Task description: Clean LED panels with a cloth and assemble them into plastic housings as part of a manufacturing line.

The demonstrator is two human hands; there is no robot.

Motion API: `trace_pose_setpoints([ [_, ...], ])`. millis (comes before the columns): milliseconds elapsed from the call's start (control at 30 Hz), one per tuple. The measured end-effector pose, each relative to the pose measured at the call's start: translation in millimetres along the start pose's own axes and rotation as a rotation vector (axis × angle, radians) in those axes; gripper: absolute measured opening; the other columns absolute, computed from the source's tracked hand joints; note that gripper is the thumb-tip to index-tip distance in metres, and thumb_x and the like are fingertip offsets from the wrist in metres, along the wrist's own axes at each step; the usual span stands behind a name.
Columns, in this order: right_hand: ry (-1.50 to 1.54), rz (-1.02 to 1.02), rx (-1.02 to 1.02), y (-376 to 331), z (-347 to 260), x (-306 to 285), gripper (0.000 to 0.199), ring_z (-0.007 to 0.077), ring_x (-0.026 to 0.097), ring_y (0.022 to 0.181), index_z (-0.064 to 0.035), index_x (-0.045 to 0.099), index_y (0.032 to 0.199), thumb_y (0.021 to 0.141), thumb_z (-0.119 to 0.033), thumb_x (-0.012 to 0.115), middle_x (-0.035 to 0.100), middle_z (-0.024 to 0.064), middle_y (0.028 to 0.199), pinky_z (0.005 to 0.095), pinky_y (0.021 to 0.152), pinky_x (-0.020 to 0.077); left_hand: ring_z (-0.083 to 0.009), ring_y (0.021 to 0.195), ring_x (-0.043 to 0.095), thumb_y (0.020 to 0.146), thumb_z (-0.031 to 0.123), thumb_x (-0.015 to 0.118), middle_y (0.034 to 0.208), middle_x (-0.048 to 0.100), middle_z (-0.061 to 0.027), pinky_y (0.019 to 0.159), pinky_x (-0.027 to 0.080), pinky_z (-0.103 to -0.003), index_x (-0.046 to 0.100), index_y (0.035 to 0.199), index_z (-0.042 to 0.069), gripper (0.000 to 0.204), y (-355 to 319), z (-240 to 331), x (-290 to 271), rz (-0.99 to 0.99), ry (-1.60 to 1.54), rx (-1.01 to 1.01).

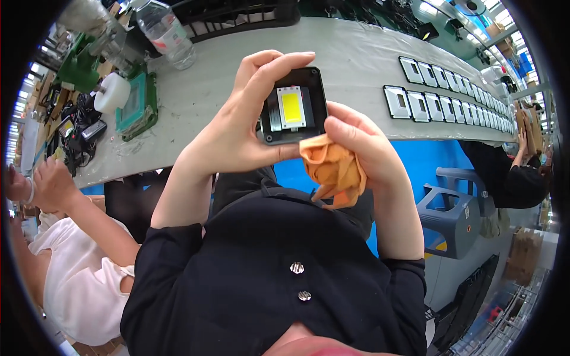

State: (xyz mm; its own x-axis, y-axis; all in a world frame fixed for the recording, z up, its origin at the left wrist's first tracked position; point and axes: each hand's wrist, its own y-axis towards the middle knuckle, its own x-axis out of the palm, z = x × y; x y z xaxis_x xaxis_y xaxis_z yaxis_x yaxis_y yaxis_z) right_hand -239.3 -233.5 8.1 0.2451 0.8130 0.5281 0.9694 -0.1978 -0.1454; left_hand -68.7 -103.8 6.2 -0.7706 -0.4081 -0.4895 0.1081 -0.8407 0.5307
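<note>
1. The left hand (237, 127) is closed around a small black square lamp housing (295, 107), thumb along its near edge and fingers curled over its far top corner, holding it up in front of the chest above the edge of the grey workbench (350, 56).
2. Inside that grip, the housing's face is turned toward the camera, showing a yellow rectangular chip (291, 106) on a pale plate at its middle.
3. The right hand (362, 148) is closed on a crumpled orange cloth (332, 169), pinched between thumb and fingers; the cloth touches the housing's lower right corner, just below the left thumb tip.
4. Judging by this, the step in hand is wiping the housing, with the cloth at the rim and not yet on the chip.
5. The next move would call for a steady left-hand hold while the cloth slides up across the face with light pressure.
6. Beyond the right hand, well apart, rows of similar framed parts (439, 95) lie on the workbench.
</note>
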Motion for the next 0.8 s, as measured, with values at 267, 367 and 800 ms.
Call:
trace_pose_setpoints([
  [267, -0.039, 0.027, -0.202, -43.2, -32.1, -73.1, 0.027, 0.0163, 0.067, 0.085, 0.0014, 0.057, 0.108, 0.092, -0.02, 0.061, 0.066, 0.0124, 0.094, 0.0272, 0.074, 0.0546, -0.0284, 0.13, 0.034, 0.066, 0.019, 0.079, 0.138, 0.042, -0.0132, 0.108, 0.031, -0.038, 0.033, 0.143, 0.004, 0.091, 40.7, 3.1, 25.9, 0.057, 0.083, 0.022],
  [367, -0.23, 0.19, -0.52, -19.5, -58.5, -62.5, 0.019, 0.0139, 0.067, 0.079, -0.0003, 0.061, 0.101, 0.091, -0.016, 0.065, 0.067, 0.0093, 0.09, 0.0235, 0.065, 0.0546, -0.0334, 0.127, 0.036, 0.059, 0.002, 0.079, 0.138, 0.042, -0.015, 0.105, 0.037, -0.041, 0.035, 0.139, 0.005, 0.091, 57.8, -4.8, 38.8, 0.075, 0.142, 0.058],
  [800, -1.338, 0.012, -0.607, 48.3, -95.9, -69.3, 0.022, 0.0273, 0.059, 0.084, -0.0065, 0.063, 0.092, 0.073, 0.003, 0.061, 0.062, 0.0078, 0.094, 0.0353, 0.075, 0.0481, -0.0345, 0.123, 0.039, 0.058, 0.002, 0.082, 0.134, 0.033, -0.0198, 0.099, 0.041, -0.041, 0.029, 0.139, 0.003, 0.097, 93.8, -53.5, 57.4, 0.241, 0.03, 0.007],
])
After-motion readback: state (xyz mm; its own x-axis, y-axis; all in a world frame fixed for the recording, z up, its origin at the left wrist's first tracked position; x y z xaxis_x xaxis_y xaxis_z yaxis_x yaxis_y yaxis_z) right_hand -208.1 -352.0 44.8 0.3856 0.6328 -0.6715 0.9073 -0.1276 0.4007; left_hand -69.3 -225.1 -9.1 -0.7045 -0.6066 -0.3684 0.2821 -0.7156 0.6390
